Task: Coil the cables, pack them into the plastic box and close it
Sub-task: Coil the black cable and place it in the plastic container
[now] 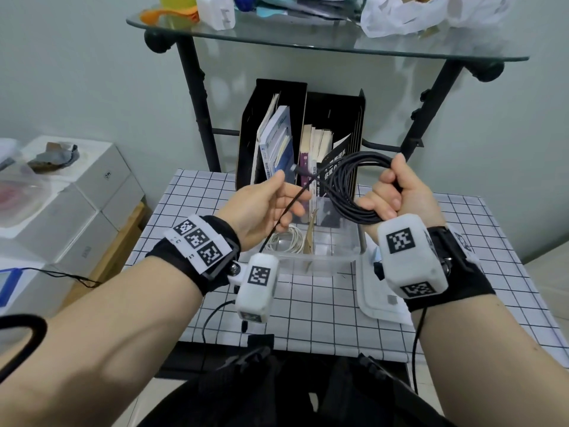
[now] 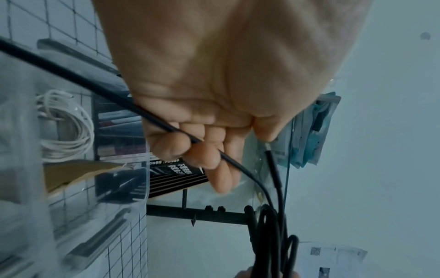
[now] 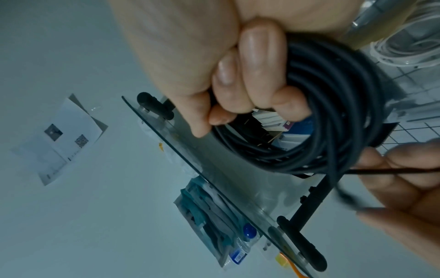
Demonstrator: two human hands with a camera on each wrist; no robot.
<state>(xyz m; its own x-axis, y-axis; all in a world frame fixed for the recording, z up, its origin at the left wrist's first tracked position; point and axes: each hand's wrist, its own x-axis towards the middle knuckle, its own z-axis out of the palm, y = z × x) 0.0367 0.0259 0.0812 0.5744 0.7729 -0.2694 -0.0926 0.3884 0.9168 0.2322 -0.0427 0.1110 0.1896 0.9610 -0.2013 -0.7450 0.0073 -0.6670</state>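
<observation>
A black cable (image 1: 345, 183) is wound into a coil of several loops, and my right hand (image 1: 391, 198) grips it in a fist above the table; the right wrist view shows the fingers (image 3: 250, 84) wrapped round the bundle (image 3: 333, 112). A loose strand runs left from the coil through my left hand (image 1: 286, 198), whose fingers (image 2: 171, 144) curl over it. The cable's plug end (image 1: 294, 167) sticks out near the left fingertips. Below the hands stands the clear plastic box (image 1: 320, 260), open, with a coiled white cable (image 1: 286, 241) inside. Its lid (image 1: 378, 300) lies flat to the right of it.
A black file holder (image 1: 268, 97) with books stands behind the box on the checked tablecloth (image 1: 308, 309). Above is a cluttered glass shelf (image 1: 308, 41) on black legs. White boxes (image 1: 77, 195) are stacked at the left. A brown card piece (image 1: 309, 238) leans inside the box.
</observation>
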